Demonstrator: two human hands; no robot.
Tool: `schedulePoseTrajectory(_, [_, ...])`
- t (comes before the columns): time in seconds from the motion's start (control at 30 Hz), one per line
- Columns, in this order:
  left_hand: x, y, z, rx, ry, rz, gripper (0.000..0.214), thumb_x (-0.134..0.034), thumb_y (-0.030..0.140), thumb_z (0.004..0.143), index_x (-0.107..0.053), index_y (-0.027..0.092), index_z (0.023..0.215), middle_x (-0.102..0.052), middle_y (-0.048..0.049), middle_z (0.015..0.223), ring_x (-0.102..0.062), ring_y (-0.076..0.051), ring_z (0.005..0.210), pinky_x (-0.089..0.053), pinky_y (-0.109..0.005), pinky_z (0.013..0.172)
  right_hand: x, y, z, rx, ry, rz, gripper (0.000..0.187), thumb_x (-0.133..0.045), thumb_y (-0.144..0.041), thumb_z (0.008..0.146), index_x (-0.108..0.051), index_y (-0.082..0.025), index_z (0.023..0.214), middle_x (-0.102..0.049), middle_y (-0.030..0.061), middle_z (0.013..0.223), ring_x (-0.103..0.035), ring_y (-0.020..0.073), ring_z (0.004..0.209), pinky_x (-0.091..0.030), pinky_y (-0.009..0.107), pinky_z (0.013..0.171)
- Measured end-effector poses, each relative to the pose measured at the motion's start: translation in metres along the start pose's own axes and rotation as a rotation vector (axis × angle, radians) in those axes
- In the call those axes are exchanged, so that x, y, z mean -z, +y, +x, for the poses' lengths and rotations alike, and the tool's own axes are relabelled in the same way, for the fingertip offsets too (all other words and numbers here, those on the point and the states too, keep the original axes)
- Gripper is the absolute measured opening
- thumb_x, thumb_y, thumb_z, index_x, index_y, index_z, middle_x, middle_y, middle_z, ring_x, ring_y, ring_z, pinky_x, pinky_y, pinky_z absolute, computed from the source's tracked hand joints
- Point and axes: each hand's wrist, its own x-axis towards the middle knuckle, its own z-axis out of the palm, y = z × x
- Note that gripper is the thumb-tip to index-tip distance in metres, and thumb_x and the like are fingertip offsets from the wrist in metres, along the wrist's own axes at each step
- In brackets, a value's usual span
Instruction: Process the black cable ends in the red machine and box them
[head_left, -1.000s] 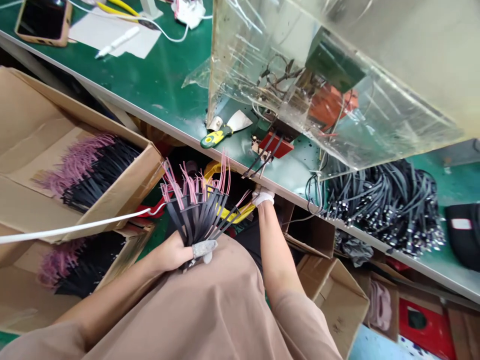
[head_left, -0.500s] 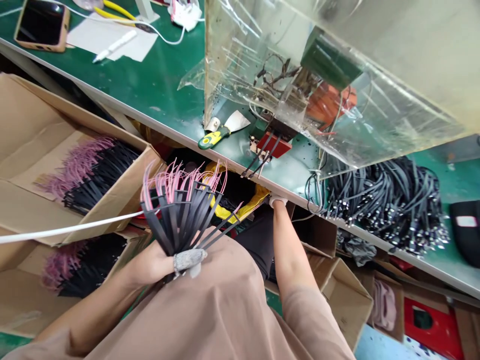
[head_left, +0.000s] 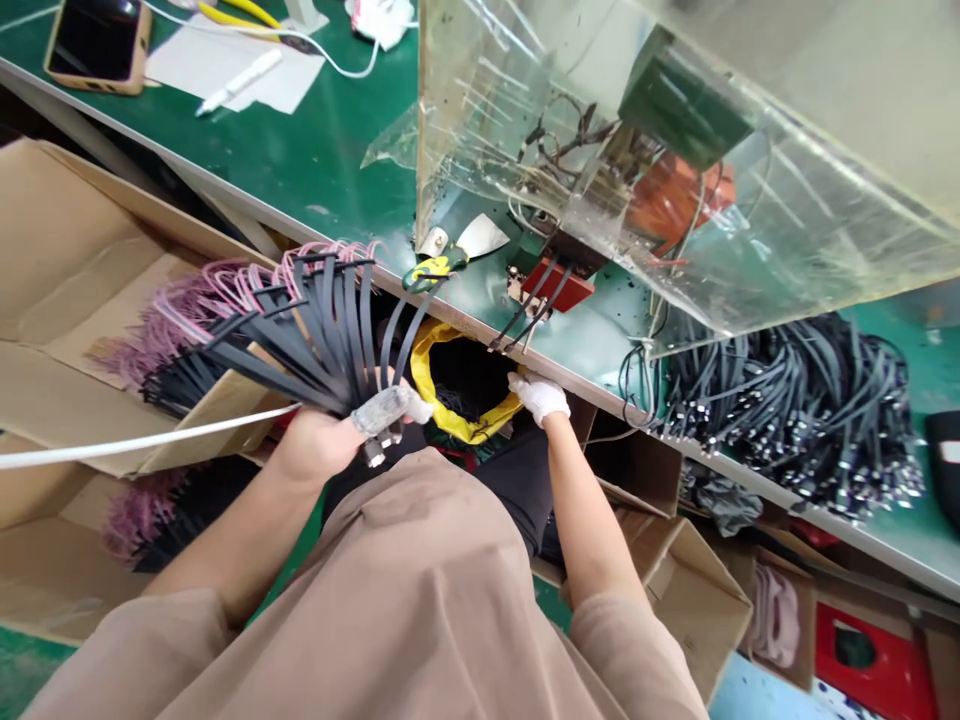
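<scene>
My left hand (head_left: 322,440) is closed round a fanned bundle of flat black cables with pink wire ends (head_left: 300,320), held over the cardboard box (head_left: 67,300) at my left. A finger cot covers its thumb. My right hand (head_left: 538,395), in a white glove, rests closed at the rim of a yellow-lined bag (head_left: 450,385) under the edge of the green bench (head_left: 322,170). Two black cables (head_left: 529,310) stick out of a red clamp (head_left: 559,287) on the bench, just above that hand.
A clear plastic guard (head_left: 675,150) covers the machine on the bench. A heap of black cables (head_left: 780,400) lies at the right. A scraper (head_left: 457,250), phone (head_left: 97,40), pen and paper lie on the bench. More boxes of cables stand at lower left (head_left: 142,510).
My left hand has swung the cable bundle up and to the left, toward the box. My right hand has dropped from the bench edge to the yellow bag's rim.
</scene>
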Motion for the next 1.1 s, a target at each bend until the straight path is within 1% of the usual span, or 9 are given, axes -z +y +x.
schedulePoseTrajectory(0.13, [-0.025, 0.003, 0.010, -0.187, -0.033, -0.019, 0.043, -0.094, 0.051, 0.058, -0.073, 0.018, 0.077, -0.070, -0.0023, 0.068, -0.070, -0.019, 0.067, -0.058, -0.030, 0.064, 0.003, 0.002, -0.015, 0.027, -0.016, 0.018, 0.043, -0.056, -0.060, 0.094, -0.075, -0.022, 0.091, -0.075, 0.0095, 0.090, -0.069, 0.0281, 0.095, -0.049, 0.033, 0.082])
schedulePoseTrajectory(0.2, [-0.036, 0.006, 0.018, -0.253, -0.017, -0.045, 0.043, -0.093, 0.049, 0.059, -0.073, 0.018, 0.083, -0.069, -0.0007, 0.068, -0.067, -0.017, 0.063, -0.056, -0.028, 0.062, 0.005, 0.003, -0.025, 0.076, -0.028, 0.126, 0.036, -0.063, -0.056, 0.091, -0.075, -0.022, 0.090, -0.074, 0.0063, 0.082, -0.068, 0.0241, 0.087, -0.049, 0.030, 0.077])
schedulePoseTrajectory(0.37, [-0.058, 0.006, 0.051, -0.329, -0.014, -0.010, 0.041, -0.092, 0.046, 0.058, -0.063, 0.018, 0.064, -0.059, 0.0029, 0.057, -0.054, -0.011, 0.052, -0.043, -0.024, 0.051, 0.022, 0.006, -0.051, 0.222, -0.088, 0.308, 0.029, -0.068, -0.048, 0.087, -0.075, -0.023, 0.099, -0.075, 0.0032, 0.085, -0.067, 0.0200, 0.078, -0.050, 0.030, 0.073])
schedulePoseTrajectory(0.47, [-0.071, 0.002, 0.078, -0.402, 0.011, 0.110, 0.038, -0.088, 0.047, 0.062, -0.063, 0.018, 0.063, -0.062, 0.0016, 0.060, -0.058, -0.014, 0.058, -0.048, -0.026, 0.059, 0.039, 0.006, -0.067, 0.280, -0.035, 0.367, 0.033, -0.069, -0.053, 0.086, -0.074, -0.025, 0.104, -0.075, 0.0024, 0.086, -0.067, 0.0208, 0.079, -0.051, 0.033, 0.077])
schedulePoseTrajectory(0.57, [-0.086, -0.004, 0.106, -0.491, 0.052, 0.330, 0.032, -0.085, 0.045, 0.068, -0.070, 0.018, 0.072, -0.073, -0.0040, 0.076, -0.068, -0.021, 0.077, -0.053, -0.031, 0.076, 0.055, 0.006, -0.076, 0.322, 0.079, 0.541, 0.036, -0.067, -0.055, 0.087, -0.073, -0.024, 0.104, -0.073, 0.0017, 0.084, -0.065, 0.0192, 0.077, -0.052, 0.032, 0.075])
schedulePoseTrajectory(0.7, [-0.106, -0.005, 0.134, -0.427, -0.015, 0.645, 0.024, -0.085, 0.037, 0.070, -0.072, 0.017, 0.073, -0.077, -0.0086, 0.084, -0.072, -0.028, 0.089, -0.055, -0.035, 0.086, 0.070, -0.003, -0.076, 0.344, 0.228, 0.841, 0.039, -0.071, -0.054, 0.085, -0.072, -0.021, 0.104, -0.073, 0.0024, 0.085, -0.063, 0.0155, 0.072, -0.053, 0.029, 0.070])
schedulePoseTrajectory(0.87, [-0.123, -0.001, 0.149, -0.386, -0.087, 0.742, 0.034, -0.091, 0.028, 0.057, -0.075, 0.015, 0.084, -0.078, -0.0151, 0.094, -0.071, -0.037, 0.100, -0.055, -0.040, 0.089, 0.082, -0.023, -0.069, 0.359, 0.288, 1.144, 0.042, -0.078, -0.055, 0.078, -0.071, -0.019, 0.100, -0.073, 0.0043, 0.094, -0.063, 0.0119, 0.070, -0.055, 0.023, 0.061])
schedulePoseTrajectory(1.0, [-0.122, -0.007, 0.144, -0.333, -0.173, 0.735, 0.019, -0.081, 0.017, 0.061, -0.075, 0.014, 0.079, -0.075, -0.0100, 0.076, -0.073, -0.035, 0.083, -0.057, -0.040, 0.078, 0.083, -0.032, -0.060, 0.286, 0.351, 1.210, 0.051, -0.082, -0.054, 0.072, -0.068, -0.019, 0.107, -0.073, 0.0025, 0.092, -0.053, 0.0068, 0.056, -0.046, 0.018, 0.047])
schedulePoseTrajectory(1.1, [-0.115, -0.014, 0.130, -0.317, -0.262, 0.654, 0.013, -0.073, 0.023, 0.072, -0.075, 0.013, 0.081, -0.071, -0.0053, 0.069, -0.069, -0.026, 0.069, -0.057, -0.034, 0.067, 0.082, -0.043, -0.054, 0.247, 0.271, 1.251, 0.058, -0.083, -0.055, 0.070, -0.065, -0.020, 0.113, -0.070, -0.0014, 0.082, -0.045, 0.0043, 0.048, -0.037, 0.016, 0.039])
